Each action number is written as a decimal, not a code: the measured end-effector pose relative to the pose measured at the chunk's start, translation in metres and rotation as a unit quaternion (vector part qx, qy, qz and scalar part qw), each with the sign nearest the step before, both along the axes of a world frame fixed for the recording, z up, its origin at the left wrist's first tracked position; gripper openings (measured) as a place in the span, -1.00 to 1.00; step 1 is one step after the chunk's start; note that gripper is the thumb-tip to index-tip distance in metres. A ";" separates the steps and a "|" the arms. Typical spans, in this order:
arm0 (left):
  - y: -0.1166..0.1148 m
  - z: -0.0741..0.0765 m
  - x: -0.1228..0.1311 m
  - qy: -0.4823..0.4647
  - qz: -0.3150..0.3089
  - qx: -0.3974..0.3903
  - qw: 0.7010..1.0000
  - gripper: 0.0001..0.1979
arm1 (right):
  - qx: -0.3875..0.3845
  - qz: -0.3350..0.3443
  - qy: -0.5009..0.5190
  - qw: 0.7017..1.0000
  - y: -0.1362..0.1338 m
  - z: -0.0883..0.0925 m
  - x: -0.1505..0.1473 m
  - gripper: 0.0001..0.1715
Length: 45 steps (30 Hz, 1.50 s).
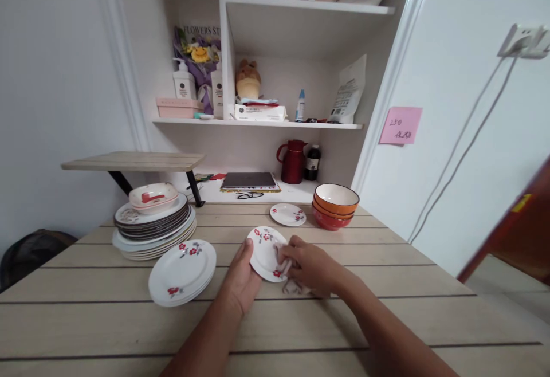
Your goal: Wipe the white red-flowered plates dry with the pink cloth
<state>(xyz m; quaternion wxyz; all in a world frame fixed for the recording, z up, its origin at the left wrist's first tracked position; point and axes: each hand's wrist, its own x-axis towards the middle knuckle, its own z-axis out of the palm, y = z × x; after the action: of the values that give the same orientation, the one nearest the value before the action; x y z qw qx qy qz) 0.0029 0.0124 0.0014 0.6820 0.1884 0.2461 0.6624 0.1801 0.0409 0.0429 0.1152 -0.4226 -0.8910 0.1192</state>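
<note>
A small white plate with red flowers (263, 254) is tilted up above the table, its left edge gripped by my left hand (243, 277), thumb on the rim. My right hand (307, 262) is closed on a pale, crumpled cloth (295, 289) and presses it against the plate's right side. Part of the cloth hangs below the fingers. To the left lies a short stack of larger plates (183, 274) with the same flower pattern. Behind the held plate, another small flowered plate (287, 215) lies flat on the table.
Orange and red bowls (335, 208) are stacked at the back right. A tall pile of plates (150, 231) with bowls on top stands at the left, beside a small raised shelf (133, 161). Farther back are glasses (250, 195), a laptop (249, 180) and a red jug (293, 162).
</note>
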 end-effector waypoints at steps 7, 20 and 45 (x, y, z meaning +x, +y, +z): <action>-0.004 0.005 0.002 0.024 -0.098 -0.002 0.995 -0.39 | 0.063 0.114 0.137 0.982 -0.011 -0.002 -0.040 -0.54; -0.002 0.007 0.000 -0.007 -0.004 0.006 1.000 -0.54 | 0.047 -0.054 0.008 0.997 0.006 -0.008 -0.009 -0.65; 0.002 0.007 -0.021 0.070 0.093 -0.059 0.992 -0.50 | -0.279 -0.078 0.527 0.799 0.001 -0.011 -0.022 -0.16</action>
<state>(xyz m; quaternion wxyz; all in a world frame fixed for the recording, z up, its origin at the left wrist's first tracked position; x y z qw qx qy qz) -0.0185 0.0147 0.0087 0.6088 0.1698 0.3480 0.6924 0.1579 0.0414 0.0321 0.4528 -0.3765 -0.5852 0.5575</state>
